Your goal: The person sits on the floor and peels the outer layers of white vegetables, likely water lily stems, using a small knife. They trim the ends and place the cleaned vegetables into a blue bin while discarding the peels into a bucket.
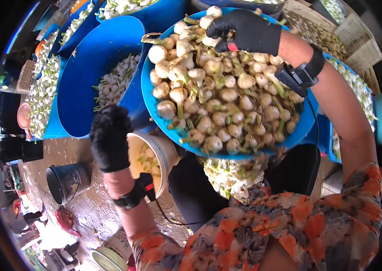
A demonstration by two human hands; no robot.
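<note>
A wide blue basin (145, 91) before me is heaped with white and brownish onion-like bulbs (228, 95) with cut green stems. Over its far edge is my right hand (245, 32) in a black glove, fingers curled beside pale bulbs; a small red piece shows at the fingers, but whether it is a held tool is unclear. My left hand (110, 139), also gloved in black and blurred, is left of the basin, by the near rim of a deep blue tub (86, 78) with cleaner white bulbs (118, 79) inside. Its fingertips and any held thing are hidden.
A whitish bucket (167, 155) with peeled bulbs stands below the basin, near my knee. A dark bucket (70, 181) is on the wet floor. Pale peelings (235, 174) lie between my legs. Full tubs of bulbs (43, 91) line the left; plastic crates (360, 44) stand at right.
</note>
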